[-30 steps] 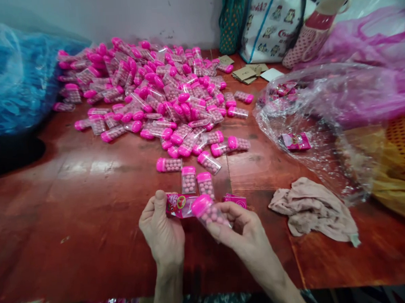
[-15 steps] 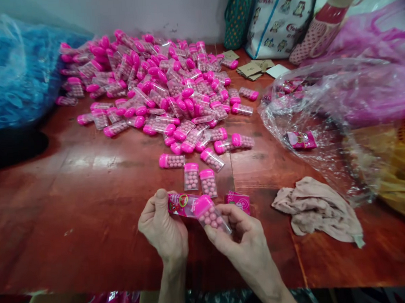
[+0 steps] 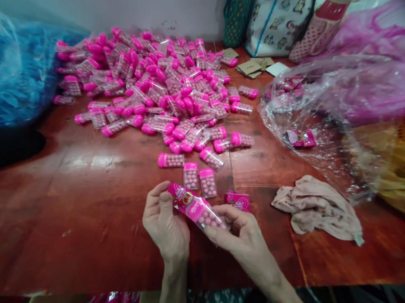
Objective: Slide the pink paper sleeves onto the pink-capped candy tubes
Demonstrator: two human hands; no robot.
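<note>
Above the near part of the glossy red-brown tabletop, left hand has thumb and fingers closed on the far end of a shiny printed pink wrapper, thin film with red and green artwork. Right hand: fingers parted only by the container's width, pinching a flat, clear hard-plastic container of round pink beads. Container tilted, capped end toward wrapper, the two overlapping; can't tell how far the cap sits inside. Just beyond, similar loose containers, smooth rounded pink caps, boxy clear bodies. Farther back, a jumbled pile of the same. Near right hand, a flat glossy pink printed piece with ring pattern. Right side: crumpled soft beige cloth, wrinkly transparent plastic bag. Far left: bulging clear bag with blue plastic pieces.
</note>
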